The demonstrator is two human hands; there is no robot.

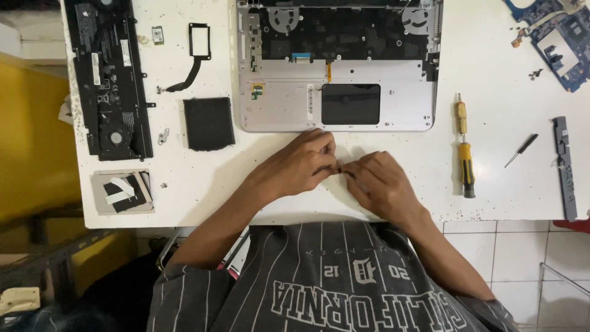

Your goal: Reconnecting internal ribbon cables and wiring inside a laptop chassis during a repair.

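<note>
a tiny dark part [342,170] sat between your two hands, low over the white worktop [504,197], just in front of the open laptop base [337,64]. it was too small to tell what it was. your left hand [300,165] had its fingers curled in, and its grip was pinched tight on one end of the tiny part. your right hand [382,183] had its fingers bent too, and its grip was closed on the other end. the fingertips of both hands nearly met.

the laptop base lay with its insides showing: two round fans at the top and a dark square near the front edge. left of it was a flat black square pad [209,123]. above the pad lay a thin black frame with a cable [198,49]. further left lay a long black battery and fan piece [109,77], and below that a small grey drive with white tape [123,192].

on your right a yellow and black screwdriver [465,163] lay well away from your right hand. next to it was a small thin black screwdriver [521,150], then a long grey strip [565,167] near the edge. a blue circuit board [562,37] sat in the far right corner.
</note>
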